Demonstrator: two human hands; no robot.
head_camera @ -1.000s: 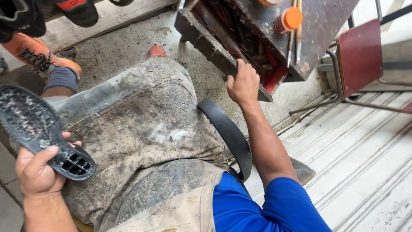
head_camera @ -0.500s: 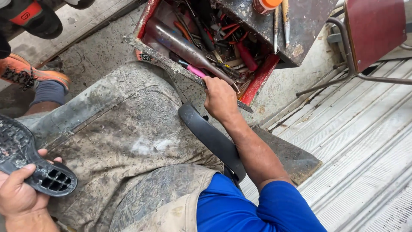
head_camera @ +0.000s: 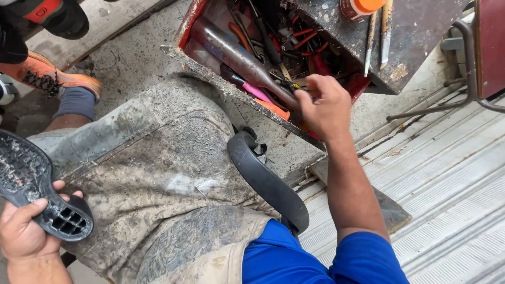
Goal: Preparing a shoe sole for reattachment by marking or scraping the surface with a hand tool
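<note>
Our left grip (head_camera: 23,231) is clamped on the heel end of a black shoe sole (head_camera: 37,192), at eight o'clock in view. Our right hand (head_camera: 323,102), which a second ago rested on the edge of the red toolbox (head_camera: 189,23), has now gone in among the tools, fingers curled by a grey metal cylinder (head_camera: 236,58); whether they pinch anything we cannot tell. So a tool is being sought. The sole lies tread up, its long axis running from heel at five o'clock to toe at eleven.
</note>
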